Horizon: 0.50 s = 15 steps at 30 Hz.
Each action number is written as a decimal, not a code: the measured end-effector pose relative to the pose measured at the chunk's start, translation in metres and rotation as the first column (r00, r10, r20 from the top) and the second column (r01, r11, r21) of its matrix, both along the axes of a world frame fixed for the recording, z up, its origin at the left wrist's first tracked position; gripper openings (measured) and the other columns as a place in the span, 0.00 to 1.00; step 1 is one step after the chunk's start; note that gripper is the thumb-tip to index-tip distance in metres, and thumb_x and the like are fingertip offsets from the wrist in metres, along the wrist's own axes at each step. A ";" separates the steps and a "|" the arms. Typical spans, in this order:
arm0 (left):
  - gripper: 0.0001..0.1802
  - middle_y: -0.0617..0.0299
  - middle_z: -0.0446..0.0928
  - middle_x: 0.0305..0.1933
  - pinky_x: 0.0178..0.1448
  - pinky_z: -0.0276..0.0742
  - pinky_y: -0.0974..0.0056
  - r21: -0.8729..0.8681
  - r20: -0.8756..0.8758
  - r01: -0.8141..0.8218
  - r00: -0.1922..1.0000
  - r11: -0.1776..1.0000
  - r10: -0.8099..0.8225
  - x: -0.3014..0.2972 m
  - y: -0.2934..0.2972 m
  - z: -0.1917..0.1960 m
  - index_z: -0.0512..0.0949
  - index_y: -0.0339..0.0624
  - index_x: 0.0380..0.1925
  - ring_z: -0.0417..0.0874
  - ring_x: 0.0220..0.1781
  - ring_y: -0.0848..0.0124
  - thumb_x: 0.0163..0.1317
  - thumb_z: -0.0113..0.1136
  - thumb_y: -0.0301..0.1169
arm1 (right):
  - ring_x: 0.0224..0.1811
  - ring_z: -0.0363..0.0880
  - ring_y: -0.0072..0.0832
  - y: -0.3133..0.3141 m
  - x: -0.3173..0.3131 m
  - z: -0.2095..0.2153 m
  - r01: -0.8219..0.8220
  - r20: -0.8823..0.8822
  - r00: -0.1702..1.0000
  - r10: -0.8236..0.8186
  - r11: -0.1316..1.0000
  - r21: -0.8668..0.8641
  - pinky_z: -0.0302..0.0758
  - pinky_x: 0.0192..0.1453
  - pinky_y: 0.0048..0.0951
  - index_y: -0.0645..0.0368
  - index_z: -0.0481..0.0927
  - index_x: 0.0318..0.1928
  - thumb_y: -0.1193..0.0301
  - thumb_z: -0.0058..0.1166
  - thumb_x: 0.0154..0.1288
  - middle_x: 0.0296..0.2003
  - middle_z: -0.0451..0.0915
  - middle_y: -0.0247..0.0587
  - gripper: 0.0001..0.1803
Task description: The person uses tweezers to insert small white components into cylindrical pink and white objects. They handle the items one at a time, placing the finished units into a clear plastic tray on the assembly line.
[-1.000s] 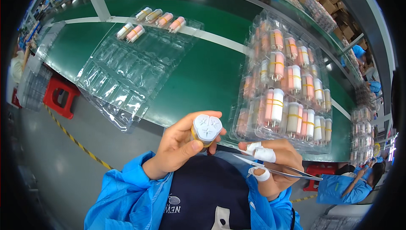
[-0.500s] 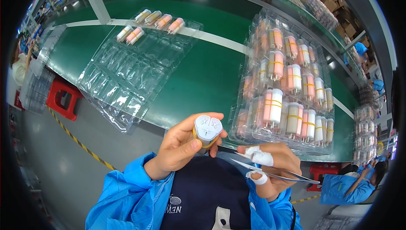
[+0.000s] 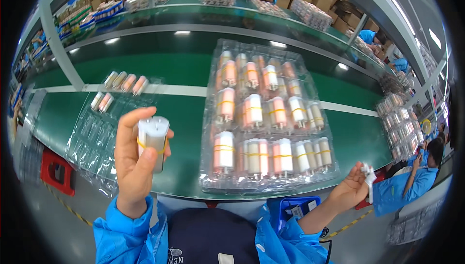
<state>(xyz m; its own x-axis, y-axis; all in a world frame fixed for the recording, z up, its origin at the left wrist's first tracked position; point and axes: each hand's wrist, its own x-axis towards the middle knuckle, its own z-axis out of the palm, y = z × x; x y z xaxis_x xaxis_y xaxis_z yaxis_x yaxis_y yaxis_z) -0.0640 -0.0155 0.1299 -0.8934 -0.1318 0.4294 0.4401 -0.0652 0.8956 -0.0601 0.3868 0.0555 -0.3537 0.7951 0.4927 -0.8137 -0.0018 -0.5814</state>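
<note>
My left hand (image 3: pixel 134 167) is closed round a bundle of tubes (image 3: pixel 156 143) with a pale lobed cap and a yellow rubber band, held upright above the bench edge. Out to the right, my right hand (image 3: pixel 348 189) has curled fingers with white tape on them. From it a slim pale shape, apparently the tweezers (image 3: pixel 371 193), points down, blurred. Right of the left hand stands a stack of clear plastic trays (image 3: pixel 271 184), filled with banded pink, white and grey tube bundles (image 3: pixel 253 111). A mostly unfilled clear tray (image 3: pixel 92 135) lies left, with several bundles (image 3: pixel 127 82) at its far end.
A green bench (image 3: pixel 184 118) with a white stripe runs across. Below its near edge sits a blue bin (image 3: pixel 286 208) with small items. A red stool (image 3: pixel 57 172) stands at left. More stacked trays (image 3: pixel 399 126) and a seated co-worker (image 3: pixel 416 181) are at right.
My view has swung up and to the right. The left hand has raised the bundle and tilted its cap away from me. My right hand has moved from beside it far out to the right.
</note>
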 end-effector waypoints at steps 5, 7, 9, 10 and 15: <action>0.30 0.58 0.75 0.47 0.46 0.73 0.71 -0.149 -0.101 0.070 0.991 0.986 -0.086 -0.041 0.041 0.024 0.66 0.38 0.58 0.76 0.45 0.74 0.59 0.64 0.39 | 0.41 0.83 0.34 0.019 -0.012 -0.039 0.047 0.249 0.968 0.002 0.981 -0.191 0.81 0.44 0.27 0.74 0.74 0.47 0.65 0.51 0.71 0.40 0.80 0.51 0.19; 0.24 0.58 0.74 0.50 0.54 0.72 0.68 -0.213 -0.086 0.192 0.973 0.958 -0.214 -0.060 0.049 0.041 0.67 0.36 0.56 0.76 0.50 0.74 0.61 0.60 0.25 | 0.39 0.83 0.32 0.017 -0.019 -0.051 0.062 0.306 0.952 0.006 0.976 -0.210 0.80 0.41 0.23 0.71 0.75 0.45 0.64 0.52 0.70 0.38 0.81 0.50 0.18; 0.24 0.59 0.74 0.49 0.53 0.72 0.68 -0.271 -0.018 0.300 0.949 0.915 -0.316 -0.092 0.066 0.053 0.67 0.37 0.56 0.76 0.50 0.74 0.61 0.61 0.29 | 0.37 0.83 0.31 0.015 -0.022 -0.058 0.059 0.338 0.941 0.008 0.980 -0.189 0.80 0.41 0.22 0.70 0.76 0.44 0.64 0.52 0.70 0.36 0.81 0.48 0.17; 0.24 0.59 0.74 0.49 0.54 0.71 0.68 -0.263 0.060 0.392 0.919 0.882 -0.390 -0.108 0.076 0.060 0.67 0.38 0.56 0.75 0.51 0.75 0.62 0.61 0.30 | 0.36 0.83 0.30 0.016 -0.023 -0.063 0.054 0.356 0.935 0.015 0.982 -0.183 0.80 0.40 0.22 0.69 0.76 0.44 0.65 0.52 0.70 0.35 0.82 0.47 0.16; 0.27 0.54 0.74 0.49 0.55 0.73 0.63 -0.557 0.353 0.489 0.871 0.672 -0.341 -0.187 0.137 0.066 0.67 0.37 0.53 0.75 0.53 0.69 0.58 0.66 0.35 | 0.33 0.84 0.30 0.010 -0.033 -0.075 0.042 0.383 0.924 0.010 0.991 -0.128 0.82 0.37 0.22 0.70 0.75 0.42 0.69 0.53 0.70 0.32 0.81 0.49 0.13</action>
